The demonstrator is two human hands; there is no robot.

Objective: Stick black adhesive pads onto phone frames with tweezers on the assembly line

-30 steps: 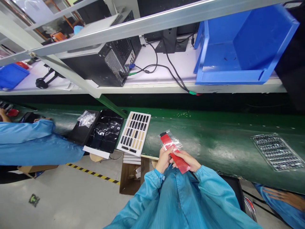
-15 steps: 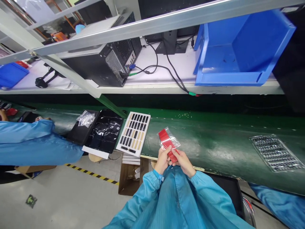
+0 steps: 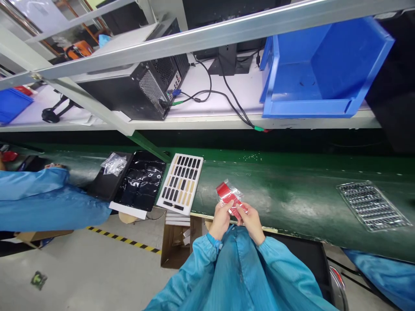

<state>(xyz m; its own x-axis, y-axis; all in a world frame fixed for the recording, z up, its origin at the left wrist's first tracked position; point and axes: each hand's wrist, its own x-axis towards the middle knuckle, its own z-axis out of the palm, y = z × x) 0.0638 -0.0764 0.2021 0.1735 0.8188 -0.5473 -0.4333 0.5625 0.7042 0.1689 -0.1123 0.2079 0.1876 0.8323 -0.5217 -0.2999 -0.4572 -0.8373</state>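
Note:
Between my two hands is a flat red piece with clear plastic film around it (image 3: 226,192), held just over the front edge of the green bench (image 3: 279,190). My left hand (image 3: 221,218) pinches its lower left side, and my right hand (image 3: 251,220) grips its lower right side with the thumb on top. The exact kind of the red piece cannot be made out. To the left of my hands lies a white foam tray (image 3: 197,183) with rows of black and tan strips.
Black pouches (image 3: 142,179) and a clear plastic bag (image 3: 114,164) lie beyond the foam tray. A clear blister tray (image 3: 372,205) is at the right. Above stand a blue bin (image 3: 308,108) and a computer case (image 3: 113,95). A co-worker's blue sleeve (image 3: 32,185) reaches in at left.
Both hands stay on the red piece, which has tilted and spread slightly lower down between the thumbs. The camera view has shifted a little.

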